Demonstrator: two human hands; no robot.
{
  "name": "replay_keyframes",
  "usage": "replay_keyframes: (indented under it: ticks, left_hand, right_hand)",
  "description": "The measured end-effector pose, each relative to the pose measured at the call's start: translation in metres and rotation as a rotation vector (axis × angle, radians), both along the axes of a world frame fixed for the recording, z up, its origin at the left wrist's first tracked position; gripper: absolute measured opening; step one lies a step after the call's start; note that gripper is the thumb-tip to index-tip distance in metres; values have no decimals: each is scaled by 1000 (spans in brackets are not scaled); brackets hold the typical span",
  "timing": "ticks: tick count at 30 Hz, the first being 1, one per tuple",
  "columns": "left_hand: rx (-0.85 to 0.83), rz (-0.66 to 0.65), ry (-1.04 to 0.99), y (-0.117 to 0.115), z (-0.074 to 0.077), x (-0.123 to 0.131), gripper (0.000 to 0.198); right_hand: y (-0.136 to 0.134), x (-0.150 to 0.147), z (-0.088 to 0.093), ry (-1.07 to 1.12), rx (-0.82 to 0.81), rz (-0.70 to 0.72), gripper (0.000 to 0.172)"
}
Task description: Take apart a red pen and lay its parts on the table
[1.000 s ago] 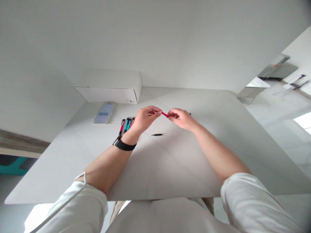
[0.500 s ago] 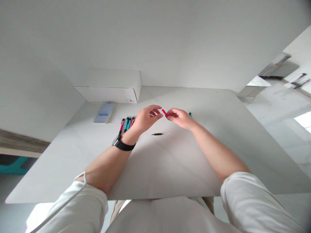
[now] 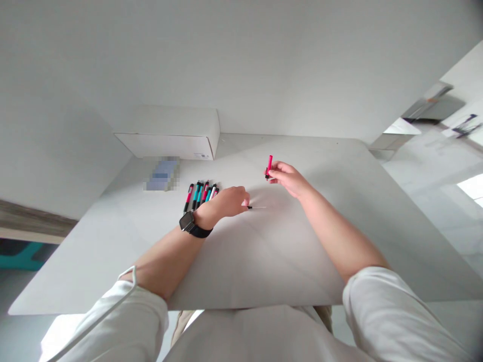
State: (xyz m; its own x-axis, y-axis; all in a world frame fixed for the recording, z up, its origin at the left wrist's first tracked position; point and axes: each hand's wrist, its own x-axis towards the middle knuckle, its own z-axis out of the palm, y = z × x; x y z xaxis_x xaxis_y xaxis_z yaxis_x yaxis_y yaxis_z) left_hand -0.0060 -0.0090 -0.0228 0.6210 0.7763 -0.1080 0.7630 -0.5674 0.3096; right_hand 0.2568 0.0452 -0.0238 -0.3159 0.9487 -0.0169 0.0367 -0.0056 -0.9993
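- Head view: the right hand (image 3: 289, 178) is raised a little above the white surface (image 3: 287, 251), its fingers closed on a short red pen barrel (image 3: 269, 166), a slim smooth plastic tube held nearly upright with a dark band at its lower end.
- The left hand (image 3: 226, 201) lies low on the surface, fingers curled down and pinching the dark end of a thin pen refill (image 3: 256, 207); the pale, needle-like tip lies flat and points right.
- A black wristwatch (image 3: 190, 223) with a square face sits on the left wrist.
- Just behind the left hand lies a tight row of pens (image 3: 199, 193), red and teal barrels with black grips.
- Farther back, a plain white cardboard box (image 3: 169, 133) stands against the wall; a small label on its front is too small to read.
- A blurred bluish patch (image 3: 161, 174) lies in front of the box.
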Motion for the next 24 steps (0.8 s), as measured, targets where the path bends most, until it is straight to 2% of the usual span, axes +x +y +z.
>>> replay_keyframes:
  ticks: [4, 8, 11, 16, 24]
  left_hand:
    - [41, 82, -49, 7, 10, -6, 17]
    - [127, 203, -142, 18, 19, -18, 13]
    - [218, 259, -181, 23, 21, -28, 13]
    - [300, 298, -192, 25, 24, -34, 12]
    - [323, 319, -164, 22, 28, -31, 12]
  right_hand:
    - [5, 4, -6, -138, 75, 8, 28]
    - [6, 10, -11, -442, 293, -19, 17]
    - [3, 10, -12, -594, 388, -16, 12]
    - [-3, 8, -9, -673, 496, 0, 11]
    - [-7, 4, -2, -717, 613, 11, 11]
